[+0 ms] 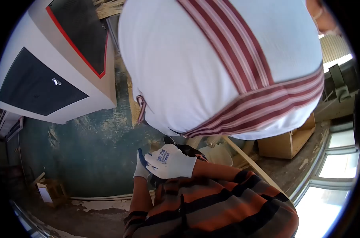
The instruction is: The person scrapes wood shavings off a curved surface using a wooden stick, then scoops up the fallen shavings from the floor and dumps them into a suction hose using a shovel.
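Both of my hands wear white work gloves with blue-coated palms, and they meet in front of my striped shirt (pixel 211 202). My right hand (pixel 172 162) shows the back of its glove, with blue printing on it. Its fingers bend over the palm side of my left hand (pixel 140 166) and seem to grip the glove there. One blue-coated finger of the left hand stretches upward; the others are largely hidden behind the right hand. No tool or workpiece shows in either hand.
Close in front stands a person in a white shirt (pixel 180 59) with maroon striped straps. A white-and-grey machine cabinet (pixel 96 85) is at left on the green floor (pixel 88 158). Wooden boxes (pixel 275 144), a slanting wooden strip (pixel 251 162) and windows (pixel 338 166) lie to the right.
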{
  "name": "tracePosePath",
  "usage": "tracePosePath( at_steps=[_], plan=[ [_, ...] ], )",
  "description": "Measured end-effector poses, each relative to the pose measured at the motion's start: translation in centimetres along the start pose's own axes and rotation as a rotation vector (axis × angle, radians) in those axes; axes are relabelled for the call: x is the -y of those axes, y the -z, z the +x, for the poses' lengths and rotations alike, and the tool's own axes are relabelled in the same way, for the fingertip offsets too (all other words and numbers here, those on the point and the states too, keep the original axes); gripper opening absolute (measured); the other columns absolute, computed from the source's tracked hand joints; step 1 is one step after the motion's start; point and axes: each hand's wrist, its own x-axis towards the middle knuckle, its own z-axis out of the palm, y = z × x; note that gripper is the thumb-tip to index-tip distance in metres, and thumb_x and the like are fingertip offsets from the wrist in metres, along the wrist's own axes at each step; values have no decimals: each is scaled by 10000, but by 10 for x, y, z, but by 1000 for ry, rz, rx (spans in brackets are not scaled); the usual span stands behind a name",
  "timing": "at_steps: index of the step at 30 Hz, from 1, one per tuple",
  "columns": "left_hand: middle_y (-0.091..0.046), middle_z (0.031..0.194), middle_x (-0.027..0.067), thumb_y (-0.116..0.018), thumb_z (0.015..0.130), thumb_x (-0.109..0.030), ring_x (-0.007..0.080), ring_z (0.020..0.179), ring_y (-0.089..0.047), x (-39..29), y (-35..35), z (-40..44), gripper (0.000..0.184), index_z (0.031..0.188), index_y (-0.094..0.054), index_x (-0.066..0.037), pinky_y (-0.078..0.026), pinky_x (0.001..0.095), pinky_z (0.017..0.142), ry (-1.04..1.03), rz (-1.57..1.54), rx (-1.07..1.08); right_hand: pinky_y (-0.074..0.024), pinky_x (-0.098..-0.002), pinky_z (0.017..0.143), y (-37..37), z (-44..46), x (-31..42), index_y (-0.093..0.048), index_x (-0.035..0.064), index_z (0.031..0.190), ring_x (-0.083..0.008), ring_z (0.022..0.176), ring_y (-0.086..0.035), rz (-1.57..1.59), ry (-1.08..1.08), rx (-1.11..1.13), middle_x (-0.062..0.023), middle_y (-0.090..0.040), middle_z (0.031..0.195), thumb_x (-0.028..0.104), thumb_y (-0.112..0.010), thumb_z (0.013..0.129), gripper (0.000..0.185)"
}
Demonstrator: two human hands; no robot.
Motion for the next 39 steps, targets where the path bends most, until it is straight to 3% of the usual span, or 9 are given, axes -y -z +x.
tracePosePath(
  at_steps=[4, 8, 9, 12, 17, 20, 29, 36, 39],
  plan=[
    [-625, 1216, 144, -495, 860, -742, 344, 1105, -595, -2, -79, -27, 780, 1279, -563, -87, -489, 510, 935, 71, -79, 100, -468, -453, 547, 16, 19, -4, -545, 51, 893, -336, 577, -603, 38, 123, 56, -111, -603, 662, 282, -569, 904, 233],
    [-646, 1170, 140, -511, 866, -713, 345, 1048, -616, -10, -95, -18, 723, 1227, -593, -92, -497, 512, 912, -41, -107, 21, -464, -417, 527, 28, 34, -29, -571, 9, 1052, -302, 500, -567, 48, 323, 65, -107, -558, 585, 280, -575, 905, 308],
    [-651, 1158, 139, -515, 868, -706, 345, 1034, -622, -15, -100, -18, 709, 1214, -600, -93, -498, 513, 906, -74, -119, -11, -453, -391, 507, 49, 45, -29, -558, -25, 1112, -273, 467, -530, 2, 314, 268, -90, -541, 581, 279, -585, 906, 368],
    [-666, 1123, 137, -528, 872, -685, 346, 992, -637, -31, -115, -12, 669, 1175, -623, -96, -504, 514, 888, -170, -160, -77, -453, -391, 500, 56, 61, -50, -551, -53, 1094, -271, 463, -530, 30, 518, -26, -96, -544, 587, 278, -594, 905, 384],
    [-650, 920, 131, -700, 818, -520, 275, 812, -639, -67, -165, 32, 551, 1107, -570, -69, -549, 400, 751, -206, -231, -223, -474, -426, 545, 106, 69, -84, -561, 68, 960, -319, 581, -621, 152, 167, 18, -96, -595, 678, 326, -618, 898, 272],
    [-530, 963, 122, -712, 800, -502, 251, 770, -602, -95, -179, 86, 597, 1127, -435, -86, -540, 339, 662, -232, -61, -147, -502, -434, 616, 129, 61, -117, -563, 59, 955, -329, 659, -636, 251, 16, 95, -167, -647, 801, 384, -589, 900, 331],
    [-579, 787, 90, -685, 851, -485, 245, 730, -591, -182, -313, 207, 489, 968, -528, -37, -545, 340, 646, -115, 24, -158, -504, -437, 774, 178, 84, -189, -576, 82, 1210, -354, 856, -639, 244, -555, -111, -163, -662, 992, 428, -646, 875, 487],
    [-584, 913, 108, -682, 880, -458, 262, 787, -606, -246, -433, 279, 481, 1022, -544, -20, -564, 379, 729, -124, 363, -88, -498, -439, 746, 216, 135, -214, -545, 93, 1257, -361, 869, -625, 218, -780, -317, -165, -626, 944, 412, -647, 871, 511],
    [-540, 1010, 108, -662, 915, -360, 255, 797, -606, -256, -477, 275, 408, 1174, -448, -129, -562, 410, 716, -140, 445, -55, -477, -443, 750, 224, 138, -218, -513, 82, 1333, -354, 896, -615, 330, -869, -303, -169, -612, 988, 335, -689, 831, 589]
  ],
)
